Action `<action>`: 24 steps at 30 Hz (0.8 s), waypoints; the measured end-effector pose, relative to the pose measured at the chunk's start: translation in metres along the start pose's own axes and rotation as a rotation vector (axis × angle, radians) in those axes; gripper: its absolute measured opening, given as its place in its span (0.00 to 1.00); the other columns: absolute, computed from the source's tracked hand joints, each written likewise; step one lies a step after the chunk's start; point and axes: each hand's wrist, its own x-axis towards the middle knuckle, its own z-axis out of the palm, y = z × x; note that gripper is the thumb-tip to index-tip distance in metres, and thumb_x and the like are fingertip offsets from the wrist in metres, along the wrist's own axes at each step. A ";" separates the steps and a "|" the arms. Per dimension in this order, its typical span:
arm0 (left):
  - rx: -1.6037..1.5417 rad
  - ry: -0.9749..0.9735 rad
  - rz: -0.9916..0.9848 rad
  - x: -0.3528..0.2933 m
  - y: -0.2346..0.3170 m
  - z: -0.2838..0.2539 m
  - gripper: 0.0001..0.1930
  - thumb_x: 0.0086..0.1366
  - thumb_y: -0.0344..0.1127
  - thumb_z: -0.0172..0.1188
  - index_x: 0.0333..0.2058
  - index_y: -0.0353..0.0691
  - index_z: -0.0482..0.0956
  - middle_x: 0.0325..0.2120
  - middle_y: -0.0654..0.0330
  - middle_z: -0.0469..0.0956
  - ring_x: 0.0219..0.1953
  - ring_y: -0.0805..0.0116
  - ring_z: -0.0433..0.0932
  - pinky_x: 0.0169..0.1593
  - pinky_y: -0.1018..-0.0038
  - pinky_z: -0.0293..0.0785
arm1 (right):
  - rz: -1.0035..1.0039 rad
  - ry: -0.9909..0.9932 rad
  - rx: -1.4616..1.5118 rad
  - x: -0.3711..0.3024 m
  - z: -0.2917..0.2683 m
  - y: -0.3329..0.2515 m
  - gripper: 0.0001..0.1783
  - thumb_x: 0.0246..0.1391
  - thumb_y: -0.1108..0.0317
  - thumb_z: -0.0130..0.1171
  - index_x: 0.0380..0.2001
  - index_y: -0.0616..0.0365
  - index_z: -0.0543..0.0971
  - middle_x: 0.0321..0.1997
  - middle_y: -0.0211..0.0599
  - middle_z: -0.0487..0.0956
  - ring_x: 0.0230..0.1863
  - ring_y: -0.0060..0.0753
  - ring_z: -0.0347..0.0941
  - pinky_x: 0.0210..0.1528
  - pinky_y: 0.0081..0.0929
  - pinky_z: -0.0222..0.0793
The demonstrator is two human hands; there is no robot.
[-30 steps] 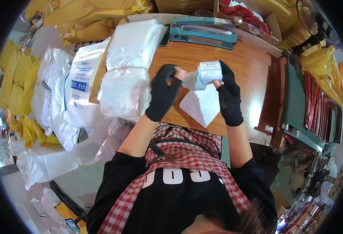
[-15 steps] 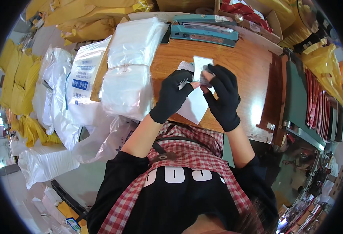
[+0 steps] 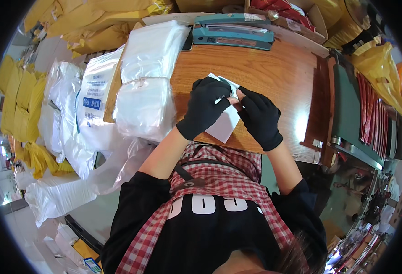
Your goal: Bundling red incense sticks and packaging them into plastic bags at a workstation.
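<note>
Near edge, 6 o'clock: the person's own body fills the bottom of the head view, black shirt under a red-and-white checked apron [image 3: 219, 182], bare forearms running up toward 12. Both hands in black gloves, meeting over the near-middle of the wooden table [image 3: 278, 68]. Left hand [image 3: 205, 107]: fingers curled down and closed over the top of a white packet [image 3: 223, 123], thumb side toward the right hand. Right hand [image 3: 259, 118]: fingers bent, tips pinched on the same packet's upper right corner at about 1 o'clock from its middle; the two hands touch or nearly touch there. The packet is flat, white, tilted, its lower corner pointing to 6 and lying just inside the table's near edge; whether it rests on the wood or is lifted clear, cannot tell. At 9 o'clock from the hands, on the table's left end, a tied stack of clear plastic bags [image 3: 144, 107], with a second stack [image 3: 153, 50] beyond it at 11. Left of the table, white sacks [image 3: 86, 109] and loose plastic sheeting hanging down. At 12, far edge of the table, a teal heat sealer [image 3: 233, 34] lying crosswise. Far left and top, yellow mailers [image 3: 100, 27] heaped. At 3 o'clock, a green shelf [image 3: 347, 109] with red packets stood on edge.
</note>
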 end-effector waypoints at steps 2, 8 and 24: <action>-0.010 0.001 0.009 0.002 0.000 0.005 0.10 0.47 0.34 0.68 0.22 0.38 0.76 0.23 0.60 0.75 0.31 0.61 0.72 0.38 0.68 0.65 | 0.010 0.018 -0.043 -0.003 0.002 0.003 0.19 0.41 0.74 0.65 0.42 0.54 0.80 0.39 0.32 0.81 0.34 0.35 0.78 0.34 0.25 0.73; 0.024 0.011 0.068 0.009 -0.004 0.010 0.10 0.46 0.35 0.69 0.21 0.40 0.76 0.22 0.62 0.75 0.31 0.62 0.73 0.38 0.67 0.65 | 0.094 -0.033 0.092 -0.010 0.003 0.018 0.14 0.45 0.73 0.64 0.39 0.57 0.80 0.36 0.36 0.81 0.32 0.34 0.77 0.33 0.24 0.72; 0.091 -0.065 -0.300 -0.026 -0.013 0.007 0.17 0.59 0.43 0.63 0.43 0.41 0.75 0.35 0.55 0.78 0.37 0.59 0.77 0.44 0.65 0.71 | 0.332 0.405 -0.050 -0.039 0.006 0.019 0.09 0.48 0.72 0.62 0.36 0.57 0.80 0.35 0.36 0.79 0.34 0.33 0.74 0.35 0.26 0.67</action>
